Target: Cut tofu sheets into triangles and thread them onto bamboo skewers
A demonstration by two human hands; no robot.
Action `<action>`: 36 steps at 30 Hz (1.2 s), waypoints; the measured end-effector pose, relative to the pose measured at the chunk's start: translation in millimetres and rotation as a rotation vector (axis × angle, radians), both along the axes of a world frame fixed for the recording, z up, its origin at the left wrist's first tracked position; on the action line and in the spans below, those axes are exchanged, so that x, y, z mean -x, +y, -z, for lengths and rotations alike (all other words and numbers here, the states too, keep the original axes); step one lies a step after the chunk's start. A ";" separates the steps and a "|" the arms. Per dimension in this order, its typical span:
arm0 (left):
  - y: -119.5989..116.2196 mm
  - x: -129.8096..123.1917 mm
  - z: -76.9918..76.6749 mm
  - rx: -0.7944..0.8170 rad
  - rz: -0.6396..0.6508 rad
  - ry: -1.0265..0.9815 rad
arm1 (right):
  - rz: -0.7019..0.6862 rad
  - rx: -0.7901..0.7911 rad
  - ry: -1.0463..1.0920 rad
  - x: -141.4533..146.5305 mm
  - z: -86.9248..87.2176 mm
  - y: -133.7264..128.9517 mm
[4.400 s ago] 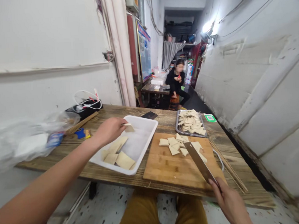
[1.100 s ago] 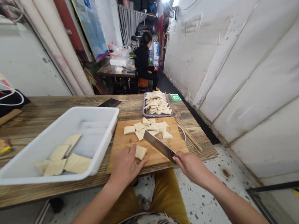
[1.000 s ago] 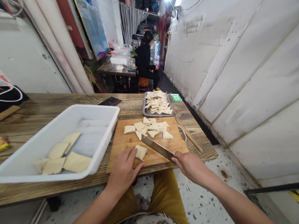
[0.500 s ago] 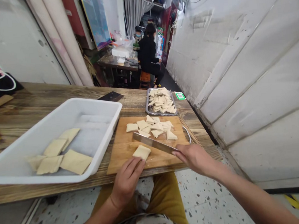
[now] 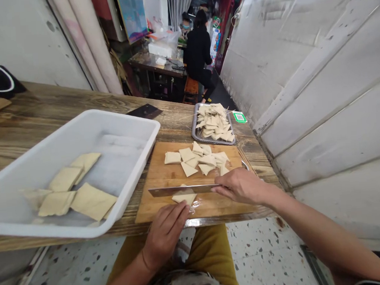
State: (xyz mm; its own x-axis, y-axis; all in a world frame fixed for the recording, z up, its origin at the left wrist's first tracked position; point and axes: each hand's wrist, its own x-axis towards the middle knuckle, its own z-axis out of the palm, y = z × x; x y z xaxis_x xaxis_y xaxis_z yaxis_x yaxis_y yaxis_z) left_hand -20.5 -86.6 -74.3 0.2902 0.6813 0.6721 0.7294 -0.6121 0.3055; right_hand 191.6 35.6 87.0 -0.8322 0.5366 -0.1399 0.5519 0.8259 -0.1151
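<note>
My right hand (image 5: 240, 185) is closed round the handle of a long knife (image 5: 170, 191). The blade lies across a pale, folded dough-like piece (image 5: 184, 198) near the front of the wooden cutting board (image 5: 158, 175). At the near edge of that piece, the fingertips of my left hand (image 5: 166, 231) press down on it, fingers together. Several cut pale pieces (image 5: 188, 168) are scattered over the back of the board. Behind it, a metal tray (image 5: 194, 131) holds a heap of similar pieces (image 5: 213, 122).
A large white tub (image 5: 125, 140) with several uncut pale sheets (image 5: 93, 201) stands at the left. Thin sticks (image 5: 247, 158) lie right of the board, and a dark flat object (image 5: 145, 111) behind the tub. A person in black (image 5: 198, 48) sits beyond the table.
The knife has moved down and left, turning from a slant to nearly level over the front piece. My left hand still touches that piece. The camera view has shifted slightly.
</note>
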 end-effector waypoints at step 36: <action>2.7 0.6 6.2 -0.010 -0.014 -0.003 | -0.084 0.034 -0.053 10.6 -5.6 20.7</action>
State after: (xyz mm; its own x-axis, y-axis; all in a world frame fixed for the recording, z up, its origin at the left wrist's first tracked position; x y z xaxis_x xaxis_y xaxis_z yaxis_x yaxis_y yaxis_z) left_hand -21.1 -83.9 -80.6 0.2785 0.6785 0.6798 0.7371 -0.6047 0.3016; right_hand 181.0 56.4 92.5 -0.8651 0.4591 -0.2020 0.4866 0.8659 -0.1161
